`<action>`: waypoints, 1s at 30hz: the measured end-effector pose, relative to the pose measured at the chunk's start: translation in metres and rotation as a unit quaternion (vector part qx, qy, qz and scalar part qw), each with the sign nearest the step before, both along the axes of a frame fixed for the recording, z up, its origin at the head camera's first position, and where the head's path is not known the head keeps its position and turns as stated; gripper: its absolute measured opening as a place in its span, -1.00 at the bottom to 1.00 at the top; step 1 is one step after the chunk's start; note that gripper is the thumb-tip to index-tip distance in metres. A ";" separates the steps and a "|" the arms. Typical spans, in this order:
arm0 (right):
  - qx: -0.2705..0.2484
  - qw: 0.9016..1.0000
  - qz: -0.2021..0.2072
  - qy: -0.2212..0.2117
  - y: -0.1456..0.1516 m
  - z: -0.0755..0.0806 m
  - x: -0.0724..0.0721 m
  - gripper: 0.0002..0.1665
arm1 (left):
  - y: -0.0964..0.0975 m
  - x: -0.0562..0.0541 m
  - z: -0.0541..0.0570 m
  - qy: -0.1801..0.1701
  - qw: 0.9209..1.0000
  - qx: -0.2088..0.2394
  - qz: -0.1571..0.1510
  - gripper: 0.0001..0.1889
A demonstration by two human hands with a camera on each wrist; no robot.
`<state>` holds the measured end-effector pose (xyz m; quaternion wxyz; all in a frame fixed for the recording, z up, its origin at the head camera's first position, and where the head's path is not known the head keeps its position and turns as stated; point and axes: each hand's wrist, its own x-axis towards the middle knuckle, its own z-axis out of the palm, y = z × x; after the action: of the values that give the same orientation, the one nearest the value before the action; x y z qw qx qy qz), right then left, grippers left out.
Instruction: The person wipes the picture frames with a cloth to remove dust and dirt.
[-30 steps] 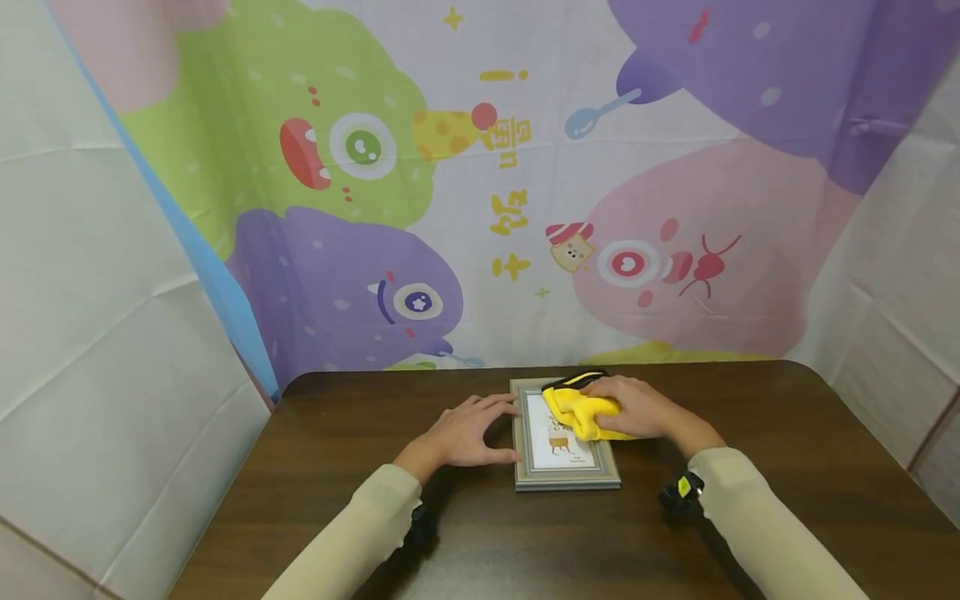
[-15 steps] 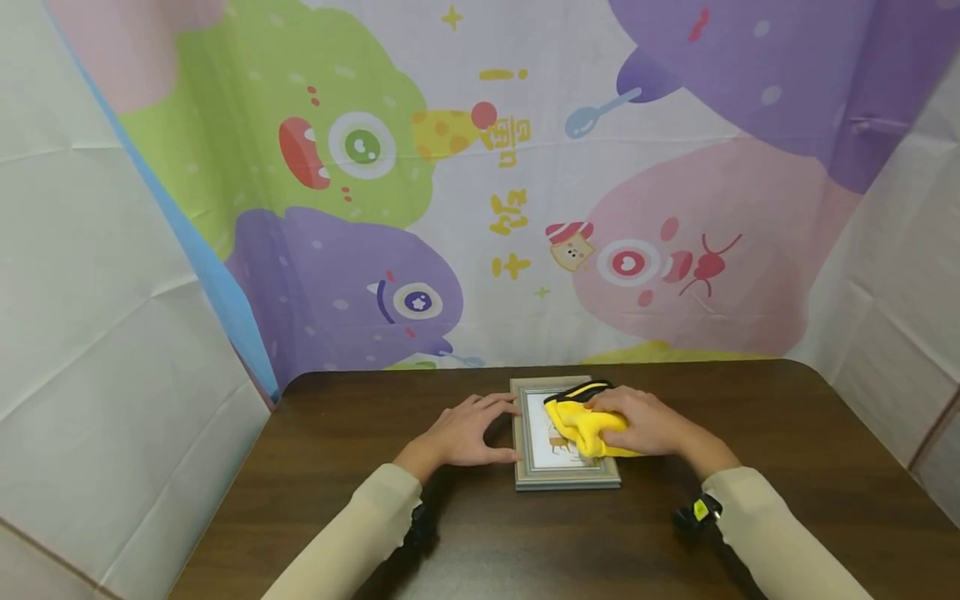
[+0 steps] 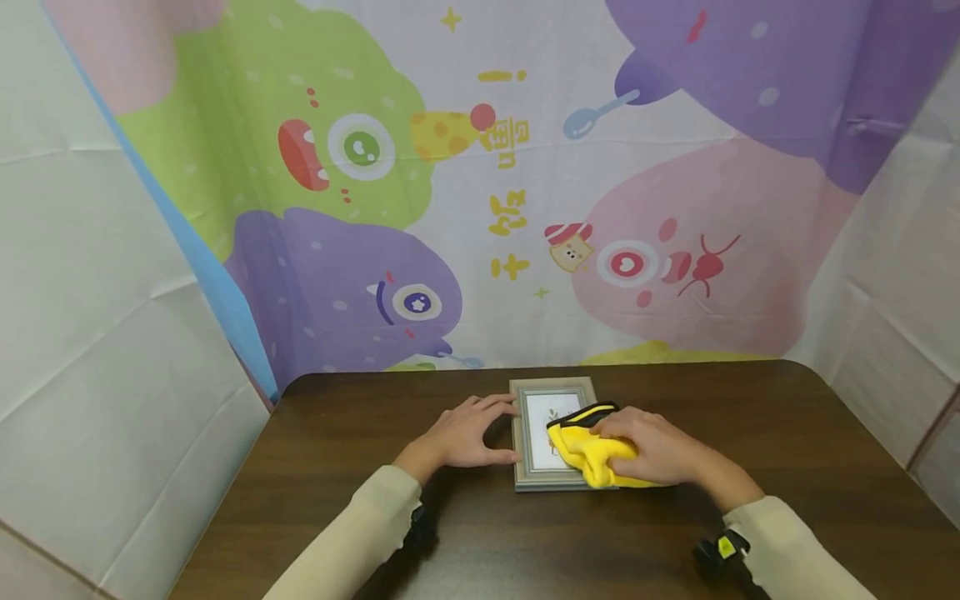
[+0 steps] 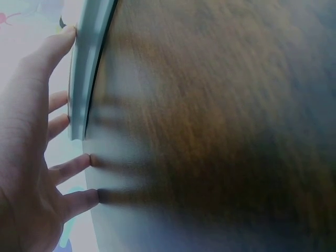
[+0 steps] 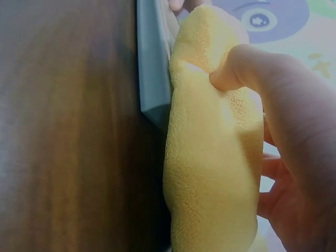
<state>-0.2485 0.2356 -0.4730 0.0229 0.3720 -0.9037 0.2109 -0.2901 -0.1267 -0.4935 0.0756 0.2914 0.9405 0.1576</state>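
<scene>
A picture frame (image 3: 547,480) with a pale moulded border lies flat on the brown table, holding a white print with a small plant drawing. My left hand (image 3: 467,433) is at its left side, thumb and fingers spread. In the left wrist view the thumb tip meets the frame's edge (image 4: 86,68), while two fingertips reach the tabletop beyond its corner. A yellow plush cloth (image 3: 588,454) with a black-and-yellow trimmed edge is bunched in my right hand (image 3: 660,450). It covers the frame's lower right part and hangs past the right side. The right wrist view shows the thumb (image 5: 228,76) pressing into the cloth.
Dark wood-grain table (image 3: 360,400) extends around the frame. Behind its far edge hangs a cartoon-printed curtain (image 3: 517,317), with pale sheets (image 3: 127,375) at both sides. Dark cameras sit under both wrists, near the right one a black device (image 3: 720,554).
My right hand has slid the cloth down the frame toward me and slightly right, uncovering the upper part of the print. The left hand and the frame have stayed in place.
</scene>
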 end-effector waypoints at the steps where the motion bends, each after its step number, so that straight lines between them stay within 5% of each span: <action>1: 0.000 1.000 0.005 0.011 0.000 0.000 0.003 -0.62 | 0.000 0.000 0.000 0.000 1.000 0.001 0.000 -0.15; 14: 0.012 0.999 0.013 0.051 -0.003 0.002 0.024 -0.63 | 0.001 0.002 0.001 0.002 1.000 0.004 0.000 -0.14; 30: 0.006 0.999 0.008 0.053 -0.005 0.000 0.005 -0.60 | 0.001 0.000 0.000 -0.002 1.000 -0.001 0.001 -0.14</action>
<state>-0.2434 0.2308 -0.4733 0.0670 0.3899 -0.8994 0.1858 -0.2898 -0.1261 -0.4932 0.0772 0.2897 0.9410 0.1568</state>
